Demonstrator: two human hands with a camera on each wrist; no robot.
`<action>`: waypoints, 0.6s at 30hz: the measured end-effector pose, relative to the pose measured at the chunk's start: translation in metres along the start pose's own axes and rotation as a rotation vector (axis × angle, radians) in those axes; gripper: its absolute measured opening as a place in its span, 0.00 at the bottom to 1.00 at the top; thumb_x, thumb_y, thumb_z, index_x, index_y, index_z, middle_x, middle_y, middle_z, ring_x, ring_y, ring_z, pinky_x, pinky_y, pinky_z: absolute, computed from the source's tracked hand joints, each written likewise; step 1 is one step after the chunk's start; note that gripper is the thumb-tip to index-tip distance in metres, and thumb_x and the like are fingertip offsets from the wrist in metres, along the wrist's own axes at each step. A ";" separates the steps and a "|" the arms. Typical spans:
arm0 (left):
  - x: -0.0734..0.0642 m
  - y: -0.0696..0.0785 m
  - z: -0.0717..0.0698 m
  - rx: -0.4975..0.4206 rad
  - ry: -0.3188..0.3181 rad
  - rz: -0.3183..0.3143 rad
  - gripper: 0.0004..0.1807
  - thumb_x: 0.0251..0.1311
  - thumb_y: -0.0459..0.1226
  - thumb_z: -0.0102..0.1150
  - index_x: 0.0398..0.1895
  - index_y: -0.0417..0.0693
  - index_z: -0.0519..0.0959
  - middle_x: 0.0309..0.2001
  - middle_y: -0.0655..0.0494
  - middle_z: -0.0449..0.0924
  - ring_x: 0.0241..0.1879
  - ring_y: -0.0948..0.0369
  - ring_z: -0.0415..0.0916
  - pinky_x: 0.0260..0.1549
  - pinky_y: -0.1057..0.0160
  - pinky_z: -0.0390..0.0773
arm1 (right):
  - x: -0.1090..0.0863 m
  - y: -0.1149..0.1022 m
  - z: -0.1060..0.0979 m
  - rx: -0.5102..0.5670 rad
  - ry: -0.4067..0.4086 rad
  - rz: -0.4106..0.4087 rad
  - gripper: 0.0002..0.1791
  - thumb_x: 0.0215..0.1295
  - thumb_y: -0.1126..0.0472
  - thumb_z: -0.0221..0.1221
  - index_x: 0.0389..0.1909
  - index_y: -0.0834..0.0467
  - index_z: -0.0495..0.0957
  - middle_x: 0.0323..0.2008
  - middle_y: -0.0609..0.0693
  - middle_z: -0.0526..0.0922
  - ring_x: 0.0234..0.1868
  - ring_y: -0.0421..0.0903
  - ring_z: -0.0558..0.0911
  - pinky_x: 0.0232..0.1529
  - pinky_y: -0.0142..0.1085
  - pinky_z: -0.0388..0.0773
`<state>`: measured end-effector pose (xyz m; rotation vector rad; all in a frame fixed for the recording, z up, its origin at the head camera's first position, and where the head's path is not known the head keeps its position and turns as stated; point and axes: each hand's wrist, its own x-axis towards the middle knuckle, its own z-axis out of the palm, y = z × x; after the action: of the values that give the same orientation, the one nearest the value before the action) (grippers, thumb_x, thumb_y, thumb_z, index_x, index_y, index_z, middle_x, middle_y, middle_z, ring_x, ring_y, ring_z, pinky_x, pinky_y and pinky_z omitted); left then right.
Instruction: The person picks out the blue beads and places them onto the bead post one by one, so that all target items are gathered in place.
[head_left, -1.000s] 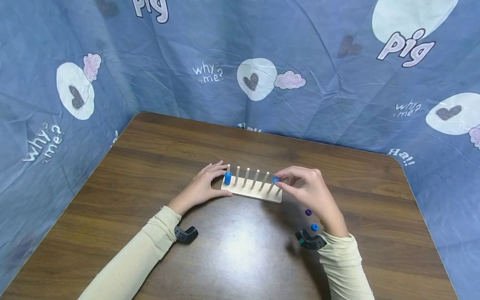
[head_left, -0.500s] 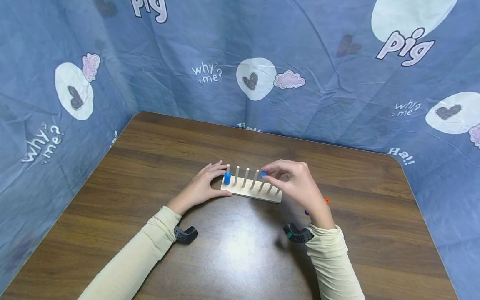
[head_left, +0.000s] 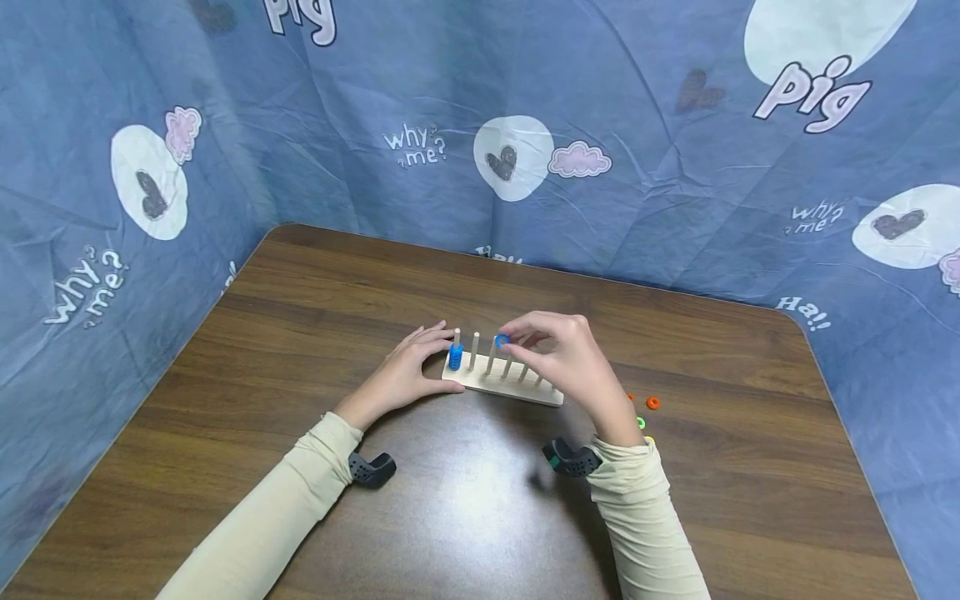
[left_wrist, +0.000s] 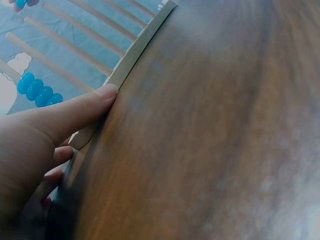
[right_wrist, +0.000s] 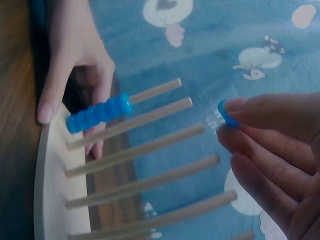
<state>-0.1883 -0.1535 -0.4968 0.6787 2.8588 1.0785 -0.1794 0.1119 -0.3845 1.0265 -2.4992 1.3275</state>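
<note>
A pale wooden pegboard (head_left: 517, 388) with a row of upright pegs stands on the table. Several blue rings (head_left: 456, 357) are stacked on its leftmost peg, the peg's tip bare above them. My left hand (head_left: 405, 368) grips the board's left end, thumb along the front edge and fingers behind, as the left wrist view shows too. Between thumb and index finger, my right hand (head_left: 558, 354) pinches one blue ring (right_wrist: 227, 114). In the head view this ring overlaps the top of the third peg; the right wrist view shows it apart from the peg tips.
Right of the board, partly behind the right forearm, lie loose rings: an orange ring (head_left: 653, 402), a green ring (head_left: 641, 422) and a yellow ring (head_left: 649, 439). The brown wooden table (head_left: 360, 283) ends at a printed blue cloth (head_left: 645, 217) behind.
My right hand has moved left along the pegs with the blue ring, from the right end to the third peg. More loose rings show beside the forearm. My left hand stays put.
</note>
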 end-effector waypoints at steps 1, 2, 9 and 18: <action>0.000 0.000 0.000 -0.001 0.000 0.001 0.36 0.48 0.54 0.77 0.59 0.47 0.80 0.72 0.49 0.71 0.79 0.52 0.56 0.83 0.50 0.47 | 0.001 0.000 0.001 0.004 -0.002 -0.002 0.10 0.59 0.67 0.70 0.41 0.56 0.87 0.37 0.46 0.91 0.34 0.39 0.88 0.40 0.35 0.89; 0.000 0.000 0.000 -0.002 0.000 0.002 0.35 0.49 0.54 0.77 0.59 0.47 0.80 0.72 0.50 0.71 0.79 0.53 0.56 0.83 0.51 0.47 | 0.003 -0.001 0.002 0.004 -0.004 -0.004 0.10 0.59 0.67 0.70 0.41 0.56 0.87 0.37 0.47 0.91 0.34 0.39 0.88 0.40 0.35 0.89; 0.000 0.000 -0.001 0.000 -0.005 0.000 0.35 0.49 0.55 0.76 0.59 0.48 0.80 0.72 0.50 0.70 0.79 0.53 0.55 0.83 0.51 0.47 | 0.012 -0.004 0.012 0.011 -0.020 -0.008 0.09 0.61 0.66 0.69 0.42 0.57 0.87 0.39 0.47 0.90 0.36 0.39 0.88 0.43 0.33 0.88; 0.000 0.000 0.000 -0.014 0.003 0.020 0.34 0.49 0.53 0.76 0.60 0.52 0.80 0.71 0.50 0.72 0.79 0.52 0.56 0.82 0.49 0.47 | 0.024 -0.008 0.027 0.017 -0.043 -0.035 0.08 0.63 0.64 0.68 0.42 0.57 0.87 0.38 0.47 0.90 0.38 0.38 0.88 0.43 0.33 0.88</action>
<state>-0.1885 -0.1537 -0.4964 0.7074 2.8502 1.1012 -0.1872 0.0760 -0.3853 1.1088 -2.4924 1.3335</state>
